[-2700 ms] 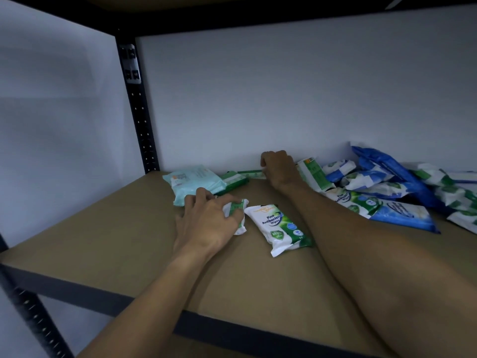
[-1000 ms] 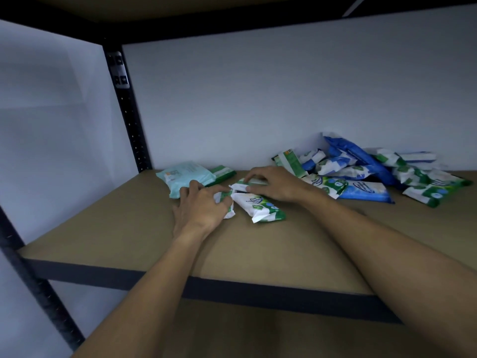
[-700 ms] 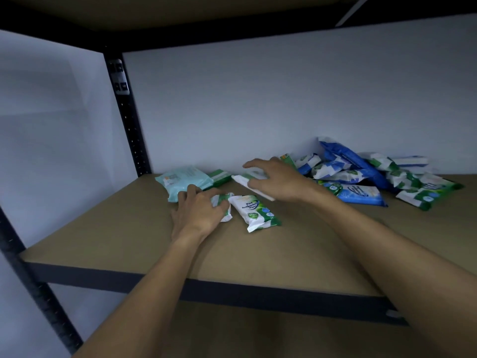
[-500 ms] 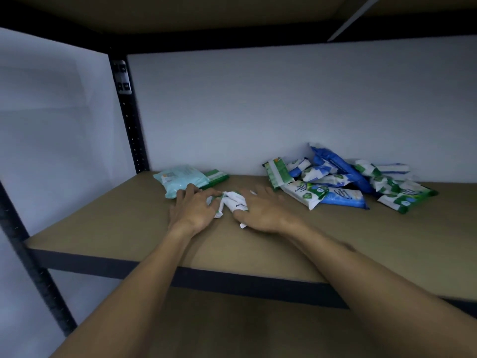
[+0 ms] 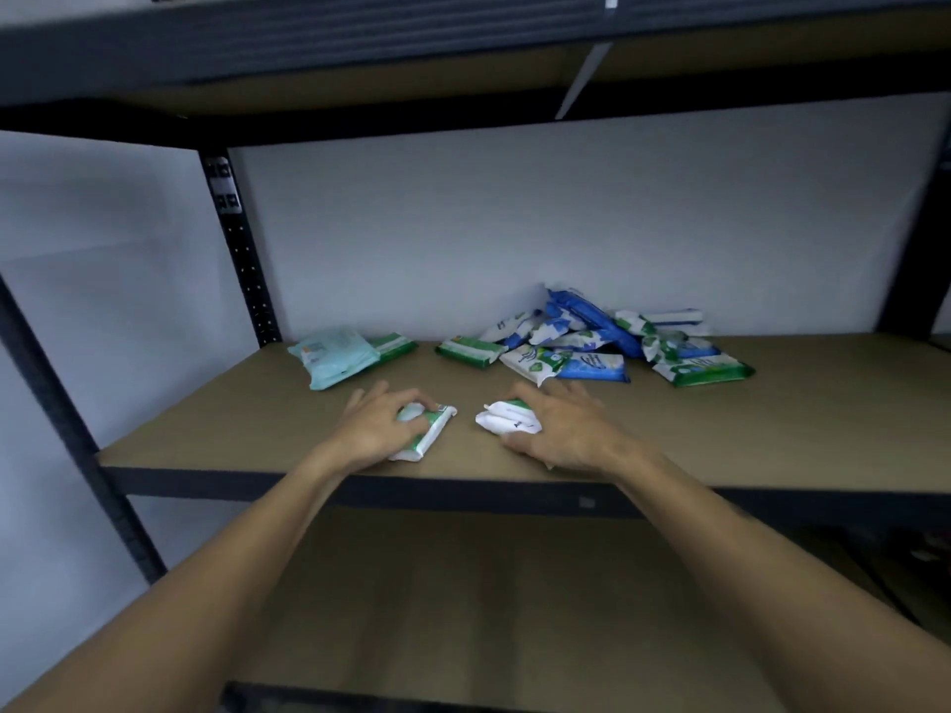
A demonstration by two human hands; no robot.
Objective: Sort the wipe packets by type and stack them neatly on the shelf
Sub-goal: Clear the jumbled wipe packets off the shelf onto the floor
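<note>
Packet [image 5: 433, 428], green and white, gripped by left hand [image 5: 374, 429], creased white packet [image 5: 507, 420] clasped under right hand [image 5: 571, 429]

Left hand [image 5: 378, 429], right hand [image 5: 568, 429] on packets [image 5: 436, 428]

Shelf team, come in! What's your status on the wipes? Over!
Left hand grips green-and-white packet. Right hand holds white packet. Mixed pile unsorted at back. Nothing blocks either hand.
</note>
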